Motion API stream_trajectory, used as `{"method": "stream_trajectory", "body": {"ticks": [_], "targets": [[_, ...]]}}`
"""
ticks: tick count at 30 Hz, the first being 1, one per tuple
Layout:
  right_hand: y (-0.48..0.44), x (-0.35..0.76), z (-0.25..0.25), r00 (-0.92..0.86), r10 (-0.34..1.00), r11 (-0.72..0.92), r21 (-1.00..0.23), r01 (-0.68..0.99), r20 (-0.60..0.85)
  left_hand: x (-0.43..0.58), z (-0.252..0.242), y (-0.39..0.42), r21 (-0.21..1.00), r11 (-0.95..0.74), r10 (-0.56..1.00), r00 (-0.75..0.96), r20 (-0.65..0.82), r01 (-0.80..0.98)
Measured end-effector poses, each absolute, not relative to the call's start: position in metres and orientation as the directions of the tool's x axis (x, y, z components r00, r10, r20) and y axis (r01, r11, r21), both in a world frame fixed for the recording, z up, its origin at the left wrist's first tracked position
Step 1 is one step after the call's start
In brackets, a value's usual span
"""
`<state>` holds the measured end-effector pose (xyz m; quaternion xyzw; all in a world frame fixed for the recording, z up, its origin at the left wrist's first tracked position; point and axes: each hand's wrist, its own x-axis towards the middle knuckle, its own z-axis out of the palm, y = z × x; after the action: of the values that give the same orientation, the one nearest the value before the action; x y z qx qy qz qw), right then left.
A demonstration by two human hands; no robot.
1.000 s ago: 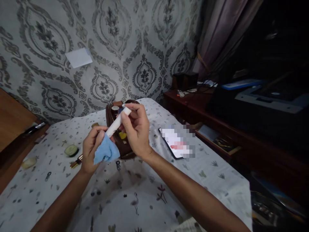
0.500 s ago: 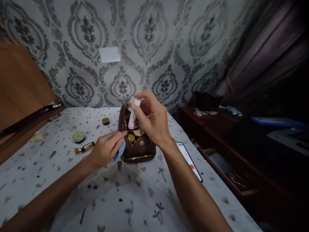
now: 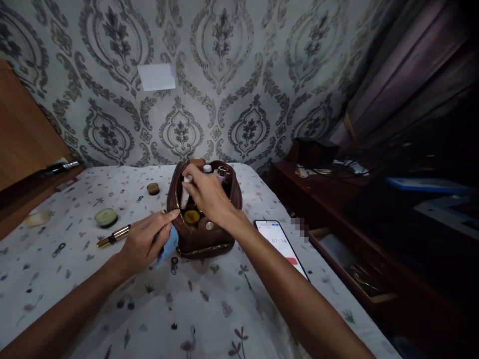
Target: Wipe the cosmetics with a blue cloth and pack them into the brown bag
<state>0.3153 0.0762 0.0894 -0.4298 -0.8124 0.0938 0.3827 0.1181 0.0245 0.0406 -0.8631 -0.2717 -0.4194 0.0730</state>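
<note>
Right hand (image 3: 207, 192) pinch-tight on white tube (image 3: 184, 197) in brown bag (image 3: 204, 244), left hand (image 3: 145, 240) (seemingly) folded round blue cloth (image 3: 169, 245).

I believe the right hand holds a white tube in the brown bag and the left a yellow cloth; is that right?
The cloth in the left hand is blue, not yellow, as the head view shows; the rest is right.

You see a lit phone (image 3: 273, 237), an open drawer (image 3: 383, 297) and a curtain (image 3: 404, 82) at right, paper (image 3: 156, 77) on the wall (image 3: 209, 109).
</note>
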Motion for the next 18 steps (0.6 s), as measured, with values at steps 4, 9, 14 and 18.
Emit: {"method": "stream_trajectory", "body": {"ticks": [4, 9, 14, 18], "targets": [[0.085, 0.309, 0.079, -0.409, 0.753, 0.639, -0.427, 0.640, 0.515, 0.117, 0.040, 0.025, 0.097, -0.843, 0.406, 0.508, 0.760, 0.529], [0.089, 0.307, 0.075, -0.465, 0.753, 0.647, -0.390, 0.656, 0.467, 0.116, 0.039, 0.026, 0.083, -0.836, 0.405, 0.508, 0.760, 0.542], [0.090, 0.304, 0.078, -0.529, 0.751, 0.654, -0.332, 0.680, 0.395, 0.115, 0.038, 0.026, 0.070, -0.841, 0.395, 0.521, 0.756, 0.537], [0.091, 0.302, 0.082, -0.540, 0.764, 0.633, -0.252, 0.732, 0.354, 0.114, 0.036, 0.027, 0.081, -0.844, 0.405, 0.531, 0.744, 0.531]]}}
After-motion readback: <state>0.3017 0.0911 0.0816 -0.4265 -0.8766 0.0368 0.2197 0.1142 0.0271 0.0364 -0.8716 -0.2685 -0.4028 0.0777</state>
